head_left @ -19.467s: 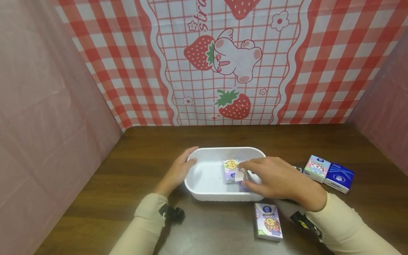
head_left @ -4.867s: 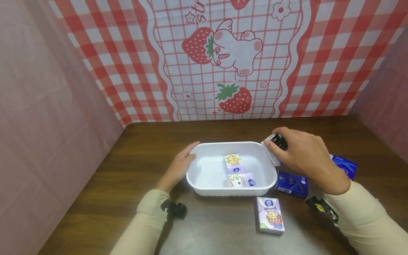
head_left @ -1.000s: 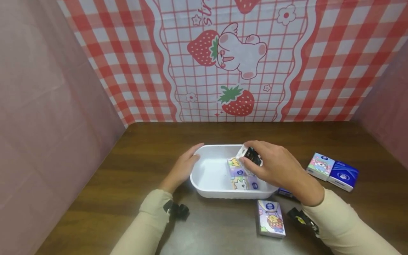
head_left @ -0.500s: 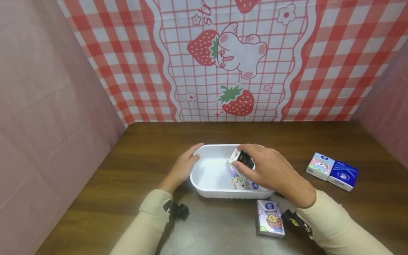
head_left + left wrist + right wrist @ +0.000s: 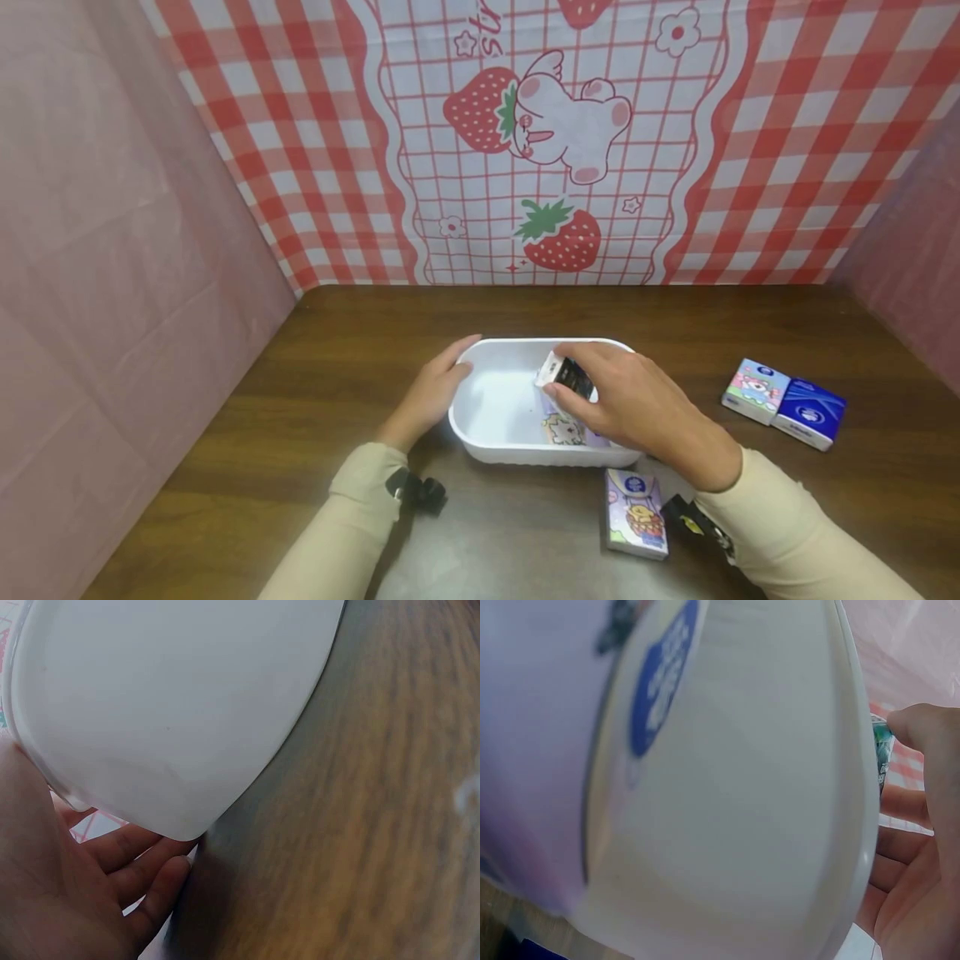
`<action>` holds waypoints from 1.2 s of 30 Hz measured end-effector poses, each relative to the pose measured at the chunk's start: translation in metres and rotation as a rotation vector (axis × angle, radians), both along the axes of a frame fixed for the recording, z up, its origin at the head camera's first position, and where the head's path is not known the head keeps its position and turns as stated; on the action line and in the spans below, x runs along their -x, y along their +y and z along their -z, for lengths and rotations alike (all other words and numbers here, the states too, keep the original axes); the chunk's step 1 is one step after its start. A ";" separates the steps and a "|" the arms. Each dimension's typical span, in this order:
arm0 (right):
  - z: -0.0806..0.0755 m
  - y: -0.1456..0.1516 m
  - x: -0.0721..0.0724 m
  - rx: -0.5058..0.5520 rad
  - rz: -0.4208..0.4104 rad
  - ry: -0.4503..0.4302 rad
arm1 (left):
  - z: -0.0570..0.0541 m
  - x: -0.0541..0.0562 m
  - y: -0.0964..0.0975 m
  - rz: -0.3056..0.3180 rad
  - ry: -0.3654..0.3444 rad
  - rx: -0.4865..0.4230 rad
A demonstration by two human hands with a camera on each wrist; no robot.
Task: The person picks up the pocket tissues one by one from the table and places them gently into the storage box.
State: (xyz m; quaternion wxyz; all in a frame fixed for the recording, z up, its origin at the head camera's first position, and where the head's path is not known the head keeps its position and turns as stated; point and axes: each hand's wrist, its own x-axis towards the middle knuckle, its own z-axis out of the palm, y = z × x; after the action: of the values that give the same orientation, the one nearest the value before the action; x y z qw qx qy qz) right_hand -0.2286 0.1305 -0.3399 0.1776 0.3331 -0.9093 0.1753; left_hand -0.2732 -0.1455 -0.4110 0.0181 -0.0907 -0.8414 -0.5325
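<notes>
My left hand [image 5: 429, 398] grips the left end of a white plastic basin [image 5: 491, 408], thumb over the rim and fingers outside the wall [image 5: 172, 742]. Inside the basin's right half, my right hand [image 5: 637, 408] pinches a small tissue pack [image 5: 568, 377] with a black-and-white end between thumb and fingers. The held pack is tilted, and its printed end [image 5: 882, 750] peeks past the basin rim in the right wrist view. Below it lies a purple tissue pack with a white animal [image 5: 562, 429], partly covered by the right hand. The yellow-figure pack seen earlier is hidden.
A purple tissue pack [image 5: 636, 517] lies on the brown wooden table [image 5: 360, 333] in front of the basin, near the right wrist. A pink-and-blue pack [image 5: 756, 390] and a dark blue pack [image 5: 810, 412] lie side by side at right. A checked cloth [image 5: 300, 150] hangs behind.
My right hand released the white-animal pack in the basin, then picked up the black-and-white pack from beside it. It has since brought that pack inside, leftward and lower. The left hand keeps its grip.
</notes>
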 end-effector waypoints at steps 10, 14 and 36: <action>0.003 -0.002 0.001 0.004 -0.049 0.054 | -0.002 -0.001 0.001 -0.004 -0.016 0.015; 0.003 -0.003 0.000 -0.003 -0.063 0.061 | -0.002 -0.001 0.000 -0.004 -0.020 0.016; 0.007 -0.003 0.001 -0.023 -0.124 0.066 | -0.002 0.000 0.001 -0.003 -0.035 -0.001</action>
State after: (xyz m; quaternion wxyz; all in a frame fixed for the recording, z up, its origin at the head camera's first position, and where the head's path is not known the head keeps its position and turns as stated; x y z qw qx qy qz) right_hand -0.2300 0.1275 -0.3464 0.1924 0.3966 -0.8825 0.1643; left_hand -0.2728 -0.1448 -0.4089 0.0040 -0.0800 -0.8415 -0.5343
